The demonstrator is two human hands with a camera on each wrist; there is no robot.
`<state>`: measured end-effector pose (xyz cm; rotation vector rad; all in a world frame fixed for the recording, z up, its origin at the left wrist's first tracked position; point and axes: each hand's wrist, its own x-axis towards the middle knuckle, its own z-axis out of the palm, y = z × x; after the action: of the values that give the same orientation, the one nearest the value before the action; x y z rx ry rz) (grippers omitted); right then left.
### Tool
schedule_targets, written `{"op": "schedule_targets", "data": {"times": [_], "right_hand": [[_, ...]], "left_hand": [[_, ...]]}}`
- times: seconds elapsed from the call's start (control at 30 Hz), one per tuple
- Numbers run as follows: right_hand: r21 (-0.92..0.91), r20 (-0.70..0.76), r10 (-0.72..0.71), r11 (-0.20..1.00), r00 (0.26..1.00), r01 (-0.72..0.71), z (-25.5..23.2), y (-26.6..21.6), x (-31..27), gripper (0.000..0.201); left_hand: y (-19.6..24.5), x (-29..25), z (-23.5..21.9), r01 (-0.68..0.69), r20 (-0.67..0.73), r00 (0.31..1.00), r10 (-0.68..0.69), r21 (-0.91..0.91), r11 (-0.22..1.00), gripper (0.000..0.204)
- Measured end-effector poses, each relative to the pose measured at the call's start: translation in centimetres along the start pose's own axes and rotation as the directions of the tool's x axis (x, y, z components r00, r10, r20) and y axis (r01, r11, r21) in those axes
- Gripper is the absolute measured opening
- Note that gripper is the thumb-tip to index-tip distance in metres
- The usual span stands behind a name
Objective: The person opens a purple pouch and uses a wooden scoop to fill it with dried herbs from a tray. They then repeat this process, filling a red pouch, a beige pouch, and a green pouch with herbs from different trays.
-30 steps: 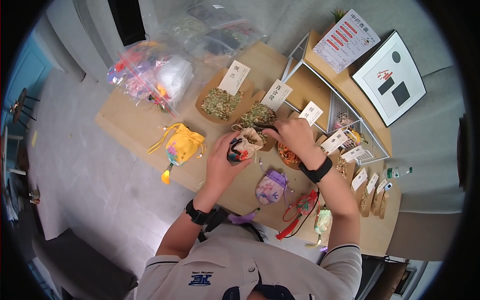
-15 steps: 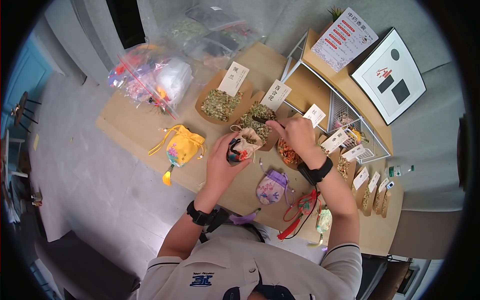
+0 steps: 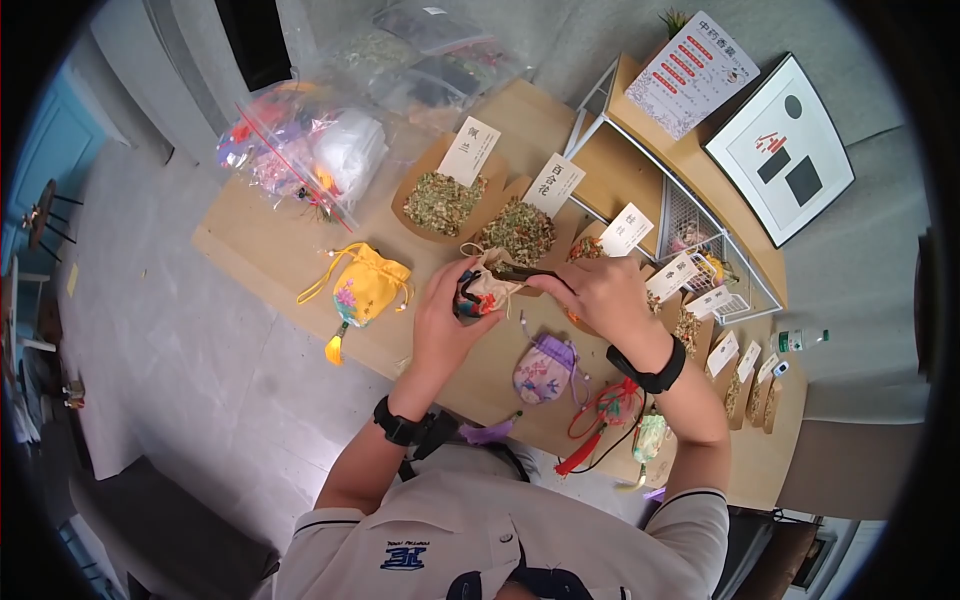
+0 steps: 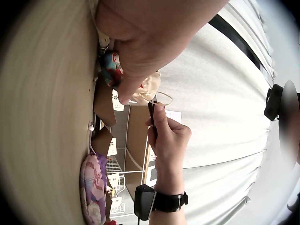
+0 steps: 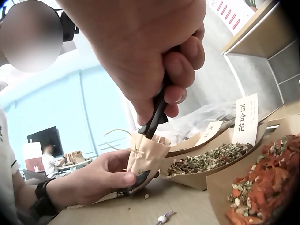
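Observation:
The left hand [image 3: 444, 318] grips a small beige drawstring pouch with a red and dark pattern, its mouth upright, fingers round its side. In the right wrist view the pouch [image 5: 146, 157] stands just above the table. A dark scoop-like tool [image 3: 522, 272] is pinched in the right hand [image 3: 615, 300], its tip at the pouch mouth; the tip is hidden inside the opening in the right wrist view. Behind the pouch, a paper tray holds dried green herbs [image 3: 518, 232]. Orange dried pieces [image 5: 269, 176] fill the tray beside it.
A yellow pouch [image 3: 366, 288] lies left of the hands, a purple pouch [image 3: 545, 368] nearer the body. Clear bags [image 3: 345, 160] are at the back left. More labelled trays [image 3: 735, 385] run rightward, below a wooden shelf [image 3: 640, 110].
The right hand has moved from over the green herb tray toward the body, bringing the dark tool to the pouch mouth. The left hand keeps its hold in nearly the same place.

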<state>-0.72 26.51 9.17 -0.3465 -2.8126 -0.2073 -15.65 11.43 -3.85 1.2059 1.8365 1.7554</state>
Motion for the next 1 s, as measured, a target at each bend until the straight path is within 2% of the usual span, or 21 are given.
{"op": "schedule_targets", "data": {"times": [0.17,0.27,0.3,0.37,0.4,0.5,0.73,1.0], "right_hand": [[0.018,0.005,0.051,0.999,0.999,-0.051,-0.7,0.0,0.3,0.039],[0.045,0.026,0.126,0.991,0.992,-0.127,-1.0,0.6,0.4,0.045],[0.035,0.083,0.195,0.979,0.977,-0.198,-0.7,1.4,0.3,0.046],[0.005,0.195,0.330,0.941,0.924,-0.337,0.2,3.5,0.4,0.049],[-0.023,0.350,0.462,0.874,0.815,-0.486,-0.6,3.9,1.4,0.053],[-0.043,0.558,0.506,0.809,0.658,-0.586,0.0,6.2,2.1,0.055],[-0.026,0.651,0.488,0.780,0.581,-0.625,2.6,6.5,2.7,0.068],[0.109,0.544,0.447,0.801,0.710,-0.588,5.4,5.5,3.4,0.066]], "left_hand": [[0.0,0.1,0.0,-0.005,0.000,1.000,0.005,0.006,1.000,0.077],[0.5,0.1,-0.2,-0.011,0.000,1.000,0.011,0.029,1.000,0.075],[0.5,0.1,-0.1,-0.012,-0.001,1.000,0.012,0.030,0.999,0.075],[0.4,0.1,-0.2,-0.012,0.001,1.000,0.012,0.032,0.999,0.076],[0.3,0.1,-0.2,-0.012,0.005,1.000,0.011,0.030,0.999,0.078],[-0.1,0.0,0.1,-0.009,0.012,1.000,0.009,0.014,1.000,0.079],[0.1,0.1,0.0,-0.015,0.011,1.000,0.015,0.027,1.000,0.075],[0.0,0.1,0.0,-0.007,0.016,1.000,0.006,0.012,1.000,0.078]]}}
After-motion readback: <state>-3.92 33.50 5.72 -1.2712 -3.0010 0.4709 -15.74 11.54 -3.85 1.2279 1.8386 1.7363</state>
